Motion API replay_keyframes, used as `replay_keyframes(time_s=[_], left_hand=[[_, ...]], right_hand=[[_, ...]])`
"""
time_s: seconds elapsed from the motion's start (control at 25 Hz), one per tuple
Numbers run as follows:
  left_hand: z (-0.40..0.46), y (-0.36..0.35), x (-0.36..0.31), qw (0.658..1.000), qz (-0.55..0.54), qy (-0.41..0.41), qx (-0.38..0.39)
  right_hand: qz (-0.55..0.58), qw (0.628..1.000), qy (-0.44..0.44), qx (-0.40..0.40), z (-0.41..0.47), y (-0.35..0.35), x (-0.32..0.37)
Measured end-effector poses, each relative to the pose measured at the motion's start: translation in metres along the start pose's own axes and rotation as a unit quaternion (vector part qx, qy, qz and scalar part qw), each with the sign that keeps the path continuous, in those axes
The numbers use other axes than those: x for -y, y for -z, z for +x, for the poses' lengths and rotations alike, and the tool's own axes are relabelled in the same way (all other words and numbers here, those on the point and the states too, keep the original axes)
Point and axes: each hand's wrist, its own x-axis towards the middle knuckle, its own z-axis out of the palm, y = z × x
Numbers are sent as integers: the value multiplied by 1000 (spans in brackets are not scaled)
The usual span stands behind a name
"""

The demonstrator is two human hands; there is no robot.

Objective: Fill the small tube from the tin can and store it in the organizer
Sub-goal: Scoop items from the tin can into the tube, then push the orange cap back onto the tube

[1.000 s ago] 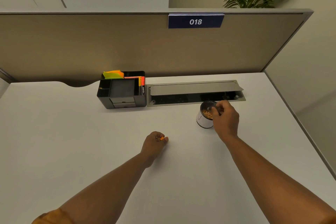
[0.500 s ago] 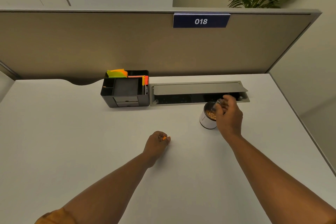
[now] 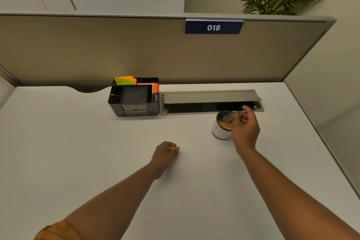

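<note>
A white tin can (image 3: pixel 219 132) stands on the desk at right, open, with small tan pieces inside. My right hand (image 3: pixel 245 130) holds a small clear tube (image 3: pixel 231 116) nearly level just above the can's mouth, its tip pointing left over the rim. My left hand (image 3: pixel 164 154) rests on the desk in the middle, fingers closed on a small orange cap (image 3: pixel 173 148). The black organizer (image 3: pixel 134 110) stands at the back against the partition, left of the can.
The organizer holds coloured sticky notes (image 3: pixel 125 80) and markers (image 3: pixel 155 91). A grey cable tray (image 3: pixel 211 101) with a raised lid lies in the desk just behind the can. A beige partition closes the back; the desk edge runs down the right side.
My right hand has lifted slightly and turned, bringing the tube out of the can to lie nearly level above the can's mouth. My left hand has stayed in place.
</note>
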Motion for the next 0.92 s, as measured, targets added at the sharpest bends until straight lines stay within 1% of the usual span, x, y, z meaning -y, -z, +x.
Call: replay_keyframes(time_s=[0.12, 0.24, 0.32, 0.44, 0.68, 0.92], left_hand=[[-8, 16, 1, 998, -65, 4, 6], [-28, 25, -9, 993, -108, -17, 33], [-45, 28, -19, 990, -123, -38, 60], [-69, 34, -24, 989, -108, -59, 85], [-101, 49, -16, 992, -67, -85, 72], [-111, 61, -12, 989, -120, -80, 45]], right_hand=[[37, 998, -31, 33, -26, -2, 0], [103, 984, -92, 112, -63, -3, 2], [129, 965, -139, 180, -88, -4, 3], [120, 949, -166, 240, -119, -6, 3], [155, 923, -190, 298, -159, -8, 9], [190, 900, -206, 334, -168, -4, 16]])
